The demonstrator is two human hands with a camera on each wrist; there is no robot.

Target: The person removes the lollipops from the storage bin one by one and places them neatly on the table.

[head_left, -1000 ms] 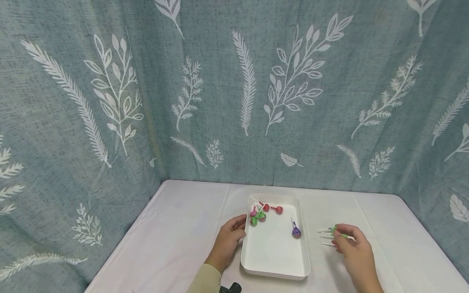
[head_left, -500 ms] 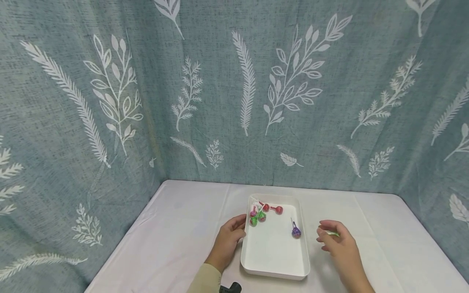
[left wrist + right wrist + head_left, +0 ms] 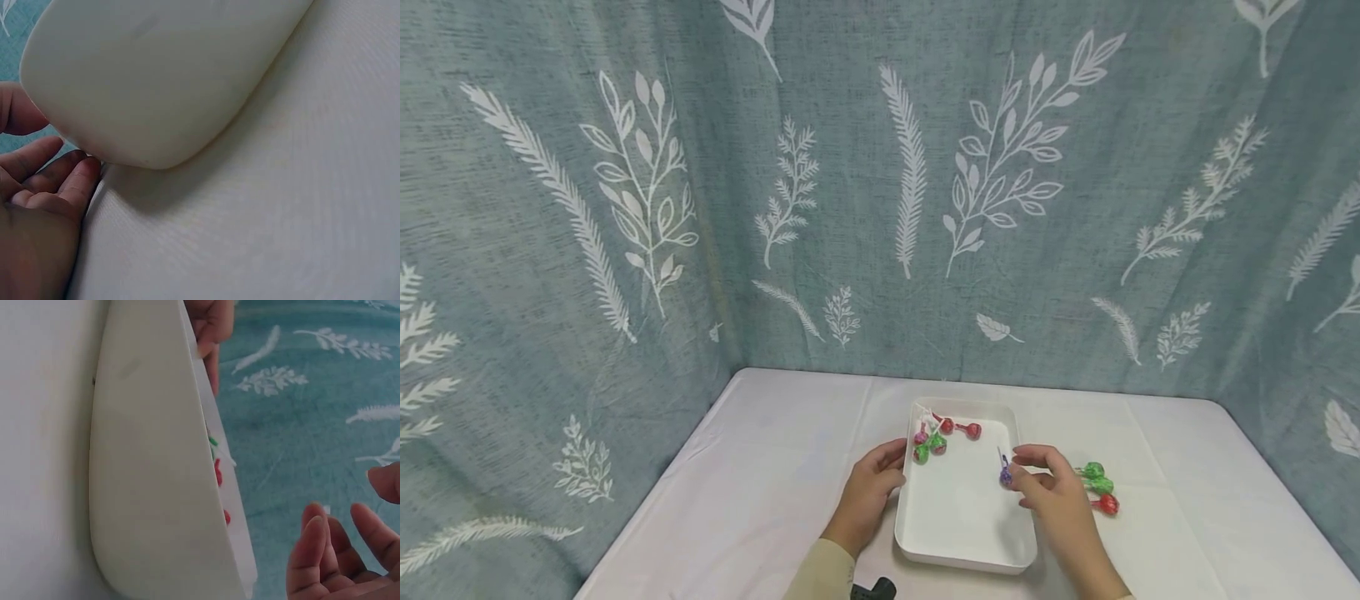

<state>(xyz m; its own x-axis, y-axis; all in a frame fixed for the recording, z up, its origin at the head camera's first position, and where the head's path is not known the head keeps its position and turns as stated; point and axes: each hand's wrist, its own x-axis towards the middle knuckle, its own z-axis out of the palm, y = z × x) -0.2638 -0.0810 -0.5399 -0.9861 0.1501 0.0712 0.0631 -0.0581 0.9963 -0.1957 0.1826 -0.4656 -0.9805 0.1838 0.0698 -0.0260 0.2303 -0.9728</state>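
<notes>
A white tray (image 3: 958, 533) stands on the table, with my left hand (image 3: 868, 492) holding its left wall. In the left wrist view, the fingertips of that hand (image 3: 47, 169) meet the tray's edge. My right hand (image 3: 1056, 483) hovers over the tray's right wall, thumb and fingers apart. Its fingertips are close to a purple lollipop (image 3: 1005, 476), partly covered by the hand. The right wrist view shows no lollipop between the fingers of this hand (image 3: 344, 556). Just right of the hand lie two green lollipops (image 3: 1098, 485) and a red lollipop (image 3: 1107, 503).
Several lollipops cluster at the tray's far left corner, including a green lollipop (image 3: 921, 453) and a pink one (image 3: 921, 437). Two red lollipops (image 3: 973, 431) lie along the far side. A patterned curtain (image 3: 865, 208) hangs behind the white-covered table (image 3: 805, 433).
My right hand has moved left, from the lollipops beside the tray to over its right wall. Those lollipops have come into view. My left hand stays at the tray.
</notes>
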